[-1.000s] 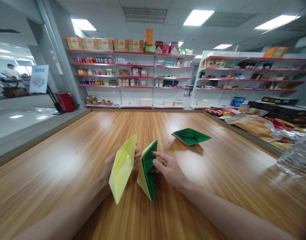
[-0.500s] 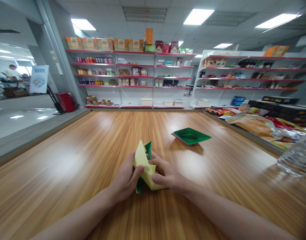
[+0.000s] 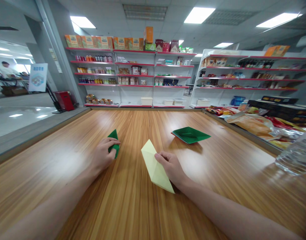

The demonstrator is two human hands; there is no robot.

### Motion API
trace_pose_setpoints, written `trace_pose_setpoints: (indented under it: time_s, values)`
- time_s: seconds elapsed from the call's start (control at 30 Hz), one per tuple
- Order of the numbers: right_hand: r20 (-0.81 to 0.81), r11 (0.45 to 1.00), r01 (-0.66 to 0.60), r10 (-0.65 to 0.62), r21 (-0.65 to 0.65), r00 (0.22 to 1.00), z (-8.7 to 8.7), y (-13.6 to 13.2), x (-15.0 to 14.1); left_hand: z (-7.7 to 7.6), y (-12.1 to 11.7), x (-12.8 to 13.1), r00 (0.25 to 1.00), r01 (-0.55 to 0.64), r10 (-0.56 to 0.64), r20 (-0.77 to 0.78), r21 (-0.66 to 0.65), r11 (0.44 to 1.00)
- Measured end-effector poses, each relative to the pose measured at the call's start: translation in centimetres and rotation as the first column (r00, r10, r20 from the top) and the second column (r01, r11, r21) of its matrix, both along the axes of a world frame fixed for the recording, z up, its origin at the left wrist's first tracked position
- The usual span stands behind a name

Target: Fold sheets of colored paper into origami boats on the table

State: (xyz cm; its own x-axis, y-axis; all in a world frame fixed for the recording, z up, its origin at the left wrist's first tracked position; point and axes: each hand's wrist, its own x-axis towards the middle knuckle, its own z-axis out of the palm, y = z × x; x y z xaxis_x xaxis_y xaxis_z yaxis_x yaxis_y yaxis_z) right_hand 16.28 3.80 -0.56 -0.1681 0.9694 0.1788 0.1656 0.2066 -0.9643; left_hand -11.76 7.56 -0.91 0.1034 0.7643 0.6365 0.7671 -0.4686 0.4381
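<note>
My left hand (image 3: 105, 154) grips a small green folded paper (image 3: 113, 134) at the left of the table's middle; the fingers cover much of it. In my right hand (image 3: 171, 166) is a pale yellow folded paper boat (image 3: 153, 164), pinched by its right side with the thumb on top. Its long flat side faces me, slanting from upper left to lower right. A wide gap separates the two hands. Beyond my right hand, a green paper boat (image 3: 191, 135) with a reddish underside rests on the wooden table (image 3: 132, 203).
Snack packets (image 3: 253, 125) and dark boxes (image 3: 275, 108) line the right side. A clear plastic container (image 3: 296, 155) stands at the right edge. Stocked shelves (image 3: 135, 76) run behind the table. Far left, a person (image 3: 6, 70) is near a sign (image 3: 38, 77).
My hands have separated. The left carried the green folded paper left and away from the yellow one. The right kept the yellow paper and turned it. The other green boat stayed put.
</note>
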Motion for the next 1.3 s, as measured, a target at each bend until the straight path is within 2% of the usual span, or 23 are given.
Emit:
trace_pose_setpoints:
  time_s: [0.1, 0.2, 0.27, 0.33, 0.37, 0.43, 0.5, 0.57, 0.63, 0.7, 0.73, 0.8, 0.87, 0.93, 1.03, 1.13, 1.2, 1.23, 1.27, 1.3]
  values:
    - [0.003, 0.999, 0.052, -0.052, 0.005, 0.999, -0.4, 0.2, 0.2, 0.0, 1.0, -2.2, 0.99, -0.141, 0.141, 0.016, 0.051, 0.989]
    - [0.03, 0.996, 0.076, -0.077, 0.038, 0.997, -0.6, 0.2, 0.1, 0.9, 0.1, -1.2, 0.962, -0.269, 0.25, 0.109, 0.229, 0.935]
    - [0.056, 0.994, 0.074, -0.079, 0.081, 0.995, -0.4, 0.0, 0.0, 1.7, -1.6, 1.6, 0.972, -0.163, 0.116, 0.202, 0.232, 0.959]
    - [0.091, 0.989, 0.005, -0.019, 0.145, 0.996, 0.0, -0.5, -0.1, 2.1, -3.6, 5.1, 0.936, 0.074, -0.078, 0.342, 0.025, 0.997]
    - [0.119, 0.98, -0.061, 0.039, 0.187, 0.992, 0.3, -0.9, -0.2, 2.1, -4.6, 6.8, 0.872, 0.196, -0.128, 0.472, -0.098, 0.976]
    - [0.21, 0.932, -0.233, 0.178, 0.279, 0.961, 0.9, -1.6, -0.2, 1.8, -6.0, 9.4, 0.746, 0.449, -0.165, 0.645, -0.305, 0.84]
    - [0.316, 0.856, -0.383, 0.278, 0.347, 0.907, 1.4, -2.1, -0.2, 1.3, -6.6, 10.5, 0.666, 0.576, -0.17, 0.726, -0.357, 0.735]
    - [0.373, 0.801, -0.456, 0.316, 0.387, 0.872, 1.7, -2.4, -0.3, 1.0, -6.5, 10.4, 0.59, 0.634, -0.133, 0.796, -0.355, 0.687]
    - [0.36, 0.792, -0.437, 0.295, 0.425, 0.885, 1.6, -2.4, -0.3, 1.1, -6.2, 9.7, 0.481, 0.707, -0.068, 0.874, -0.34, 0.62]
    - [0.327, 0.807, -0.369, 0.232, 0.462, 0.916, 1.4, -2.2, -0.4, 1.5, -5.8, 9.1, 0.385, 0.798, 0.005, 0.923, -0.335, 0.501]
    - [0.311, 0.815, -0.325, 0.189, 0.479, 0.931, 1.3, -2.0, -0.4, 1.8, -5.7, 8.8, 0.36, 0.839, 0.03, 0.933, -0.338, 0.427]
    - [0.289, 0.824, -0.238, 0.094, 0.515, 0.953, 1.1, -1.8, -0.4, 2.1, -5.4, 8.4, 0.351, 0.896, 0.035, 0.936, -0.346, 0.278]
    - [0.276, 0.812, -0.176, 0.02, 0.556, 0.961, 1.0, -1.7, -0.3, 2.0, -5.0, 8.1, 0.357, 0.922, -0.007, 0.934, -0.351, 0.166]
    - [0.281, 0.781, -0.174, -0.002, 0.6, 0.96, 0.9, -1.7, -0.2, 1.4, -4.6, 7.8, 0.369, 0.926, -0.035, 0.929, -0.364, 0.102]
    - [0.327, 0.729, -0.254, 0.044, 0.636, 0.944, 0.6, -1.9, -0.3, 0.3, -4.0, 7.6, 0.38, 0.925, 0.023, 0.925, -0.38, 0.014]
    - [0.367, 0.71, -0.314, 0.083, 0.631, 0.926, 0.5, -2.0, -0.5, 0.3, -4.1, 7.6, 0.344, 0.939, 0.046, 0.938, -0.343, -0.031]
    - [0.365, 0.72, -0.299, 0.069, 0.626, 0.929, 0.4, -1.8, -0.5, 0.7, -4.4, 7.7, 0.291, 0.956, 0.044, 0.956, -0.289, -0.047]
    - [0.355, 0.732, -0.267, 0.037, 0.627, 0.934, 0.4, -1.7, -0.6, 1.0, -4.6, 7.7, 0.246, 0.969, 0.063, 0.967, -0.244, -0.03]
    - [0.342, 0.749, -0.216, -0.015, 0.626, 0.94, 0.4, -1.6, -0.5, 1.2, -4.7, 7.7, 0.184, 0.982, 0.093, 0.978, -0.186, 0.014]
    - [0.33, 0.769, -0.152, -0.08, 0.621, 0.941, 0.3, -1.4, -0.5, 1.3, -4.8, 7.7, 0.112, 0.989, 0.118, 0.987, -0.123, 0.084]
